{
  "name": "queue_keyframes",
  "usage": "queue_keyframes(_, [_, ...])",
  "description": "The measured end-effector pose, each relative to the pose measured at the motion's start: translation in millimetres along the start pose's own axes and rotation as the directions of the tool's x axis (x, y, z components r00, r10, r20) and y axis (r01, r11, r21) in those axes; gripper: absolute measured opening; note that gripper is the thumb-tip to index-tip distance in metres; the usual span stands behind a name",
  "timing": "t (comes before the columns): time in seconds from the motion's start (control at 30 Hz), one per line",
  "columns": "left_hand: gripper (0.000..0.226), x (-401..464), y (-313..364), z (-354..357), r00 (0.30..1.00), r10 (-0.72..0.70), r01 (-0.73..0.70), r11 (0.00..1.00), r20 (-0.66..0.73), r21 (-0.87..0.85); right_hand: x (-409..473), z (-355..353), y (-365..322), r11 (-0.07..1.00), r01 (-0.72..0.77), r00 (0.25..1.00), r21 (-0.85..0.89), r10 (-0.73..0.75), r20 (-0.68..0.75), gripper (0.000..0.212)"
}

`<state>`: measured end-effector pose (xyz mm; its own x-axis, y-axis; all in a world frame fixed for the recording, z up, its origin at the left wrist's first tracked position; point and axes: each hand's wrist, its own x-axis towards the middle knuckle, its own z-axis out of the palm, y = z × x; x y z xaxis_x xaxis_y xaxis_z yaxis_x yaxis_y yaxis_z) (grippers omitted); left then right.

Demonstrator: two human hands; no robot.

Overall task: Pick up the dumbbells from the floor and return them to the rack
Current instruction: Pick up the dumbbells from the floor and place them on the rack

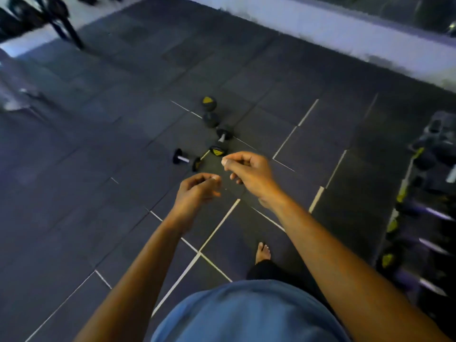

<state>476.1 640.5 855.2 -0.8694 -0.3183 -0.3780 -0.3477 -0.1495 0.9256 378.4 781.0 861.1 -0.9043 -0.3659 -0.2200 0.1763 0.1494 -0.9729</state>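
Three black dumbbells with yellow end marks lie on the dark rubber floor ahead of me. The farthest dumbbell (210,111) is the largest. A second dumbbell (221,141) lies just in front of it, and a third dumbbell (186,159) lies to the left. My left hand (197,191) and my right hand (248,172) hang in the air above the floor, short of the dumbbells, fingers loosely curled and holding nothing. The dumbbell rack (424,213) runs along the right edge, with several dumbbells on it.
A white ledge (333,33) borders the mat at the back. Dark gym equipment (37,18) stands at the top left. My bare foot (262,251) rests on the mat below my right arm. Wide bare floor lies to the left.
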Motion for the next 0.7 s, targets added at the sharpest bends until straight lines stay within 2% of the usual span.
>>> queue_keyframes(0.2, [0.017, 78, 24, 34, 0.989, -0.074, 0.065, 0.995, -0.131, -0.069, 101, -36, -5, 0.996, -0.080, 0.988, -0.031, 0.083, 0.133, 0.005])
queue_keyframes(0.33, [0.018, 125, 36, 44, 0.968, -0.104, 0.075, 0.989, -0.230, -0.131, 166, -47, -9, 0.989, -0.128, 0.963, -0.080, 0.143, 0.227, 0.010])
queue_keyframes(0.47, [0.016, 167, 48, 33, 0.936, -0.179, 0.119, 0.972, -0.302, -0.205, 228, -29, -17, 0.974, -0.141, 0.928, -0.177, 0.192, 0.319, 0.016])
queue_keyframes(0.6, [0.031, 214, 47, 1, 0.905, -0.216, 0.134, 0.962, -0.366, -0.237, 289, 6, -19, 0.966, -0.115, 0.882, -0.232, 0.206, 0.423, 0.016])
queue_keyframes(0.7, [0.035, 258, 43, -33, 0.890, -0.239, 0.143, 0.955, -0.389, -0.261, 338, 37, -16, 0.955, -0.101, 0.872, -0.279, 0.219, 0.437, 0.022])
